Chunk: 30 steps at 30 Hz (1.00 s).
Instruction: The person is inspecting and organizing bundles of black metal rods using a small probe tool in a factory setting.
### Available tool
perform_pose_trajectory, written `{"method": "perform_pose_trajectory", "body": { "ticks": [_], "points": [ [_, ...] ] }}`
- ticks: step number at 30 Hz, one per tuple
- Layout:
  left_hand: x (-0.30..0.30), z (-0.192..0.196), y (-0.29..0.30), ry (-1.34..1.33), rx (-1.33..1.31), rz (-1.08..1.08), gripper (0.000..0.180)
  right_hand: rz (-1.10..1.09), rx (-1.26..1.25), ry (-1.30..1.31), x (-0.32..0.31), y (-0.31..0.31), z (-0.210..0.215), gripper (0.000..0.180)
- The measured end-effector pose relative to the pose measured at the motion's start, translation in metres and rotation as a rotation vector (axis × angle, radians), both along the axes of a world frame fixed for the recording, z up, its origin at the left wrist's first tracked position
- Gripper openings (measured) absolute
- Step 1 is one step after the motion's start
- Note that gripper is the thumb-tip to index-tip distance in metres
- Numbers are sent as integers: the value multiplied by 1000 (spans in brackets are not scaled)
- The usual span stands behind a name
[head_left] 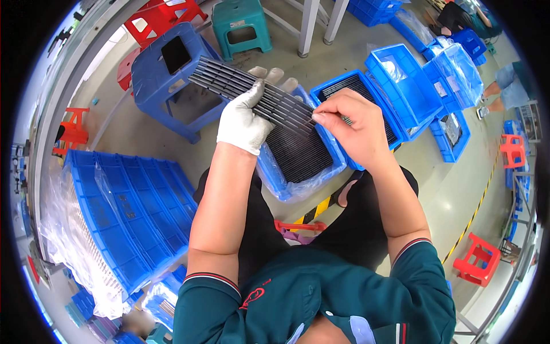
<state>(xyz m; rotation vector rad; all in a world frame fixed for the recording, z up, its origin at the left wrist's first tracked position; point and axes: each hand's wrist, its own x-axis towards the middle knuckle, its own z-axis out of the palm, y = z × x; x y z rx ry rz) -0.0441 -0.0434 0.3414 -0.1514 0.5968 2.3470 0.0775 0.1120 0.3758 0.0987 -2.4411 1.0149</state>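
Note:
My left hand (pixel 246 114), in a white glove, grips a bundle of long thin black strips (pixel 229 83) that slants up to the left. My bare right hand (pixel 352 123) pinches the bundle's lower right end between thumb and fingertips. Below both hands, a blue bin (pixel 272 172) lined with clear plastic holds several more black strips. I am seated, with my knees under the bin.
A second blue bin of black strips (pixel 349 86) and stacked blue bins (pixel 418 80) lie to the right. A blue stool (pixel 166 74), a teal stool (pixel 238 23) and red stools stand ahead. Stacked blue crates (pixel 126 218) wrapped in plastic are at my left. Another person (pixel 504 86) sits far right.

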Motion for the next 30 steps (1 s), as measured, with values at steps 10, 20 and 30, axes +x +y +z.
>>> {"method": "perform_pose_trajectory", "body": {
  "ticks": [10, 20, 30],
  "points": [
    [-1, -7, -4, 110, 128, -54, 20, -28, -415, -234, 2, 0, -8, 10],
    [-2, -8, -2, 68, 127, -70, 20, 25, -81, -90, -1, -1, -8, 7],
    [-3, -14, 1, 0, 176, -70, 22, 89, 179, 5, -4, -3, -12, 8]
  ]
}}
